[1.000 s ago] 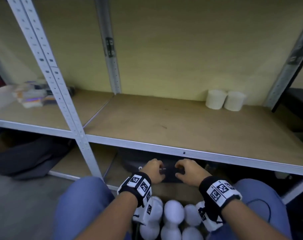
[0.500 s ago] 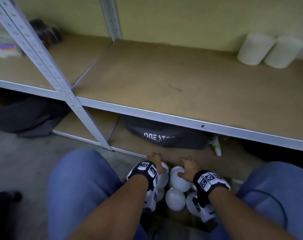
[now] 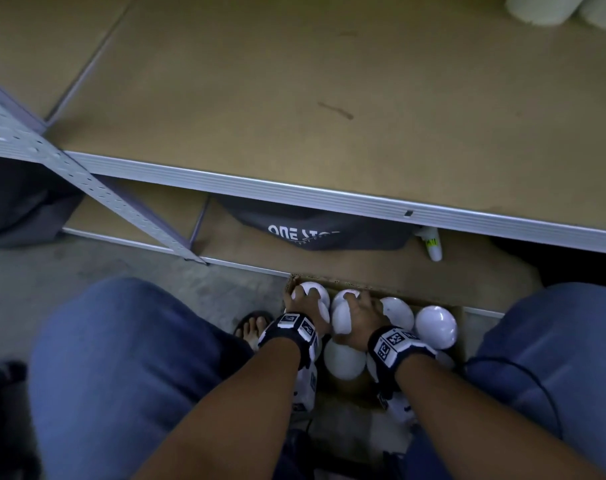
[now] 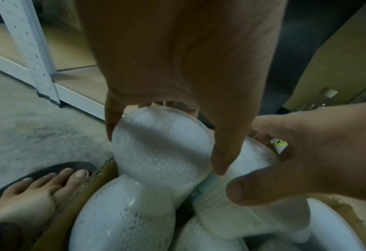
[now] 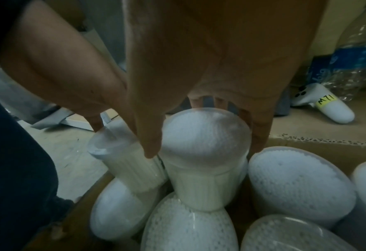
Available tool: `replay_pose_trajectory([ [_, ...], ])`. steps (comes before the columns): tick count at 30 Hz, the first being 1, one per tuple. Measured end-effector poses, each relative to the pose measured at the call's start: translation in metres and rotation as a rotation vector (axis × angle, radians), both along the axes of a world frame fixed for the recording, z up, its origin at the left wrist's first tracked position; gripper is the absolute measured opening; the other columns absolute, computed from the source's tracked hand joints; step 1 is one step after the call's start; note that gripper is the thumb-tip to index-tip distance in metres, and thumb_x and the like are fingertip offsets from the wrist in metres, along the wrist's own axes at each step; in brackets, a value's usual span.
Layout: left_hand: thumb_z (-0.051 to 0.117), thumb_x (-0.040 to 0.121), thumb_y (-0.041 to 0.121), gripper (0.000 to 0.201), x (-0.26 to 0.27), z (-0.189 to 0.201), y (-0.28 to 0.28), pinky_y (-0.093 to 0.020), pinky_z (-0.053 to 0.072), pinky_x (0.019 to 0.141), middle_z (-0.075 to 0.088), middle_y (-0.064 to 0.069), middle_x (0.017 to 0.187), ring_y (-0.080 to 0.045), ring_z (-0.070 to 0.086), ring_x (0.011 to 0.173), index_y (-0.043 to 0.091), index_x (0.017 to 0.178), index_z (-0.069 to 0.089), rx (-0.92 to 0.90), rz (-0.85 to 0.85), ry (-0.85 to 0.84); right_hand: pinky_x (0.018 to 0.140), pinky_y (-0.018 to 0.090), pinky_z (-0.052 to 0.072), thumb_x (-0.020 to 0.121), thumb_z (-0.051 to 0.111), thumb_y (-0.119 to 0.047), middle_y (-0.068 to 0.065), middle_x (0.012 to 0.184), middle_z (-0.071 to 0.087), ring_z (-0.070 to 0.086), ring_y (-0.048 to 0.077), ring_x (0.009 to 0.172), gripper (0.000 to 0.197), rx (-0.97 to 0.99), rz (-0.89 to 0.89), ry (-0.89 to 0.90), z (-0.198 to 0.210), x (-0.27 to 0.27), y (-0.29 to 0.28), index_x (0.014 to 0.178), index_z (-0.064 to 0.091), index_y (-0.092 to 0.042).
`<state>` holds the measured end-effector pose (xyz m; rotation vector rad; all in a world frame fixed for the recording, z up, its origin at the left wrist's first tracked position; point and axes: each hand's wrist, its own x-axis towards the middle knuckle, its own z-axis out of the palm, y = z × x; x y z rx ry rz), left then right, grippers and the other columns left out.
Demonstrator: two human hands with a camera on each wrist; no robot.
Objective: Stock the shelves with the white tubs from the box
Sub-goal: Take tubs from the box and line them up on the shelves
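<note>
Both hands are down in the cardboard box (image 3: 462, 315) on the floor between the knees, right in front of the bottom shelf. Left hand (image 3: 303, 301) grips the domed lid of one white tub (image 4: 160, 151) at the box's far left corner: fingers curl over the far edge, thumb on the near right side. That tub sits raised, on top of another tub below it. Right hand (image 3: 362, 308) is clamped the same way on the next tub (image 5: 205, 149) just to the right, thumb on its left side, fingers spread round the back and right of the lid; it also stands on a lower tub. The two held tubs are touching or nearly so, left one leaning toward the right one in the right wrist view. More tubs (image 3: 435, 326) lie in the box to the right and underneath, packed against each other. Two tubs on the shelf (image 3: 536, 8) stand side by side at the far right of the middle shelf board (image 3: 294, 98), well apart from the box. Under that board: a dark bag (image 3: 312, 233) with white lettering, and a small white bottle (image 3: 433, 244) with a yellow label lying on the lower board. Sandalled foot (image 4: 38, 186) just left of the box.
</note>
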<state>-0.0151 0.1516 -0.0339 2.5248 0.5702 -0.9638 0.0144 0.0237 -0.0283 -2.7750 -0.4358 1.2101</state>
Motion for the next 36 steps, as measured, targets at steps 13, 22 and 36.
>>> replay_pose_trajectory([
  [13, 0.073, 0.067, 0.038, 0.075, 0.006, 0.044, 0.006, -0.035, 0.039, 0.109, 0.043, -0.008, 0.136, -0.029, 0.039, 0.133, 0.013, 0.132, 0.043, -0.085, 0.163, -0.110, 0.106, 0.043, 0.040, 0.060, 0.076, -0.045, 0.006, 0.141, 0.029, 0.038, 0.034, 0.130, 0.094, 0.043, -0.107, -0.048, 0.043, 0.018, -0.011, 0.139, 0.030, -0.024],
  [22, 0.078, 0.061, 0.045, 0.073, 0.006, 0.129, 0.019, -0.030, 0.041, 0.098, 0.052, -0.003, 0.128, -0.026, 0.047, 0.120, 0.018, 0.123, 0.050, -0.055, -0.012, -0.300, 0.094, 0.039, 0.046, 0.056, 0.076, -0.050, 0.005, 0.127, 0.038, 0.044, 0.034, 0.120, 0.085, 0.127, -0.012, -0.154, 0.131, 0.020, -0.031, 0.128, 0.039, -0.024],
  [36, 0.075, 0.069, 0.043, 0.065, -0.003, 0.295, 0.018, -0.028, 0.042, 0.094, 0.048, -0.004, 0.125, -0.022, 0.052, 0.116, 0.021, 0.127, 0.053, -0.034, -0.341, -0.495, 0.095, 0.042, 0.049, 0.062, 0.074, -0.048, 0.002, 0.126, 0.040, 0.050, 0.029, 0.116, 0.080, 0.262, 0.060, -0.347, 0.291, -0.006, -0.065, 0.133, 0.042, -0.030],
])
